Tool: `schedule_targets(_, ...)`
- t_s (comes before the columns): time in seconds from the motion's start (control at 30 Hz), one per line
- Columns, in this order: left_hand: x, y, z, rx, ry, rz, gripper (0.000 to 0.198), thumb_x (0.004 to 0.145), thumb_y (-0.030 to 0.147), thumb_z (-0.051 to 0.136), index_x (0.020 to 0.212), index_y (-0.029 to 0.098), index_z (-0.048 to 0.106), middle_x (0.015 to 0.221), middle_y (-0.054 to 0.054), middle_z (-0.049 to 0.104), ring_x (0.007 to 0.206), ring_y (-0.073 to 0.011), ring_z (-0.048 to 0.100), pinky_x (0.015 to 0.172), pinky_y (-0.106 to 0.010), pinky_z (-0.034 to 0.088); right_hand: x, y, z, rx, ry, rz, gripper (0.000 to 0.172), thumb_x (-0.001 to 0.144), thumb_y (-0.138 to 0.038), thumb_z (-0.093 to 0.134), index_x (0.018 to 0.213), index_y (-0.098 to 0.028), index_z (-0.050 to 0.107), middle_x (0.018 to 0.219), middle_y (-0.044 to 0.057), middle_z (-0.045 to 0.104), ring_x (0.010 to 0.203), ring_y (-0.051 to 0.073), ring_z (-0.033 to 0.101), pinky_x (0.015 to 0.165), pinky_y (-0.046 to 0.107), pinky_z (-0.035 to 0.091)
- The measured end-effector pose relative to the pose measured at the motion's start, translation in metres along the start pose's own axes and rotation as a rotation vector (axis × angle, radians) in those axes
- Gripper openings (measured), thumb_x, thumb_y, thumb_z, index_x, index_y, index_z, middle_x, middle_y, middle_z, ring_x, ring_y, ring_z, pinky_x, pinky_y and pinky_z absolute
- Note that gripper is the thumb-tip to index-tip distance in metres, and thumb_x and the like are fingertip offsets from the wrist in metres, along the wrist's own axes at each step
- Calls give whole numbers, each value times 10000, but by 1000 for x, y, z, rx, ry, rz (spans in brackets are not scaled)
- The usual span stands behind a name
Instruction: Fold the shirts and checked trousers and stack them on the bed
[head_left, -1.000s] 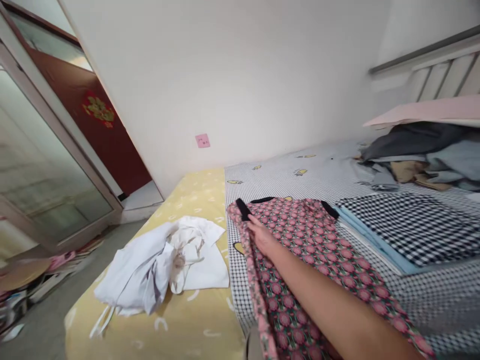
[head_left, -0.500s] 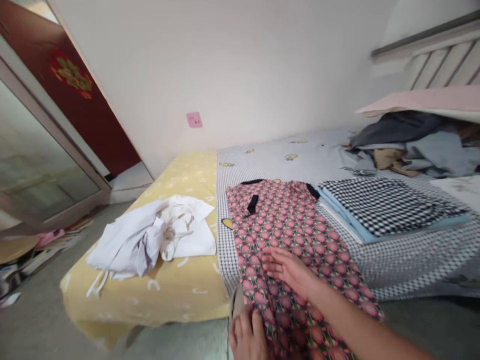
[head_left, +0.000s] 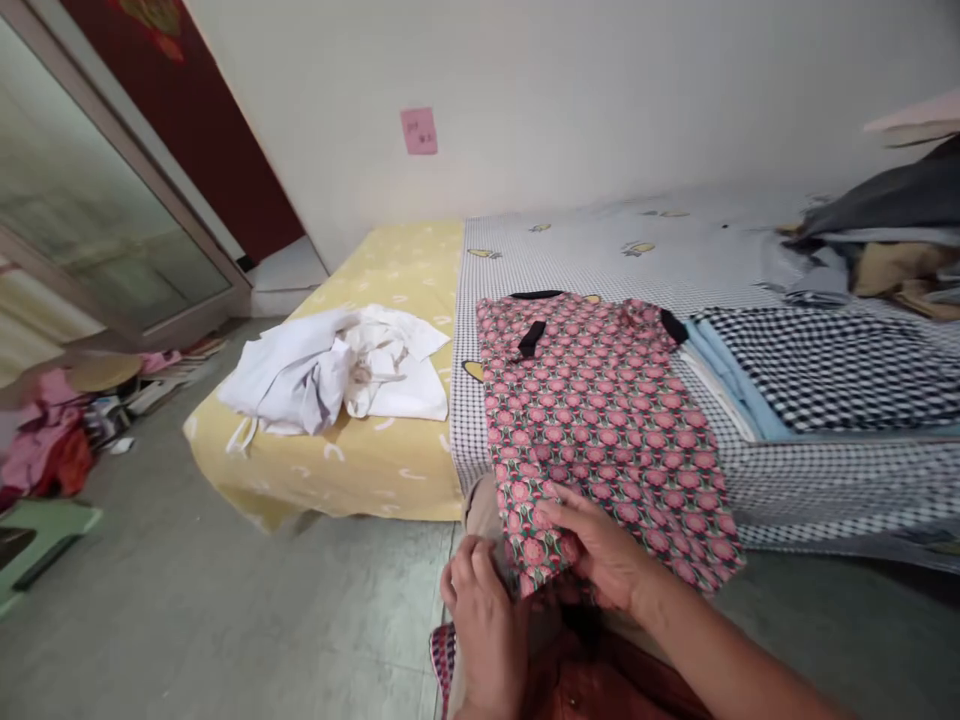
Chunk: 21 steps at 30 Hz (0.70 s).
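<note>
A pink floral garment (head_left: 600,430) with black trim lies spread over the front of the bed, its near end drawn up across the lap. My right hand (head_left: 600,550) is closed on the cloth at the near end, thumb on top and the other fingers partly hidden beneath. Close to the garment's left corner, my left hand (head_left: 484,610) rests by the knee with its fingers curled; whatever is in them is hidden. Below that hand a small patterned piece of fabric (head_left: 443,655) shows.
White clothes (head_left: 300,375) lie bunched on the yellow sheet (head_left: 409,255). To the right sits a folded stack with black-and-white checked cloth (head_left: 840,365) over light blue cloth. More clothes (head_left: 896,215) are heaped at the far right, and a pile (head_left: 49,430) lies on the floor at left.
The view has tilted down and turned left. The garment's near end has been drawn up, and my right hand has gone from lying loosely over it to gripping it.
</note>
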<state>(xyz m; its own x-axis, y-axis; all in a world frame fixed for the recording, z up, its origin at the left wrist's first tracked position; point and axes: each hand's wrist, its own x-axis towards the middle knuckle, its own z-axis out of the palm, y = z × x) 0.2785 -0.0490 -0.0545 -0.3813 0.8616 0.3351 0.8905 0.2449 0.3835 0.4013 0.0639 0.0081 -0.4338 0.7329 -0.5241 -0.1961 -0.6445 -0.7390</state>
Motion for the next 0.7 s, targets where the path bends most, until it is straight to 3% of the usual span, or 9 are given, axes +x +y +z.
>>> schedule_targets(0.1,1,7,-6,-28,-63,-115,388,750,-1,584,1082,197,554,1108,-54,615,1104,-259,556,985,-431,404,-5,-4,2,-1,-30,-8,505,665,-394,848,1111,-227,681,934,52,765,797,214,715,683,314,582)
schedule_targets(0.2,4,9,-9,-67,-61,-111,274,756,-25,553,873,220,586,951,-13,622,961,-224,570,960,-404,399,-7,-2,-1,-30,-6,-16,493,677,-408,829,1107,-241,657,911,36,756,743,204,697,638,304,556)
schedule_targets(0.37,1,-4,0,-111,-30,-213,271,779,-26,517,724,236,559,794,-2,596,756,-187,559,716,-308,405,5,14,-17,-313,109,-203,336,693,-473,767,868,-244,596,727,-28,666,743,192,647,664,277,493)
schedule_targets(0.43,-2,-13,9,-116,-33,-247,237,815,27,530,724,245,559,796,-3,600,716,-180,562,664,-302,393,12,22,-23,-428,146,-243,375,688,-473,744,958,-254,605,687,-46,637,718,192,625,663,277,466)
schedule_targets(0.57,-5,-28,27,-87,-19,-205,252,810,27,503,741,257,580,792,3,597,665,-167,560,644,-299,390,19,35,-27,-635,199,-350,692,759,-457,686,1402,-265,519,587,-103,487,562,172,495,607,282,390)
schedule_targets(0.63,-6,-33,32,-53,-35,-180,273,773,4,501,741,260,590,783,0,594,652,-168,564,634,-296,395,20,41,-28,-734,243,-452,727,790,-461,661,1471,-270,493,595,-98,459,545,169,456,599,288,377)
schedule_targets(0.7,-6,-36,33,-31,-69,-148,266,739,8,531,758,261,610,792,-8,603,664,-175,591,633,-292,419,22,45,-30,-798,252,-499,629,796,-448,644,1402,-291,583,608,-76,490,559,174,477,605,293,389)
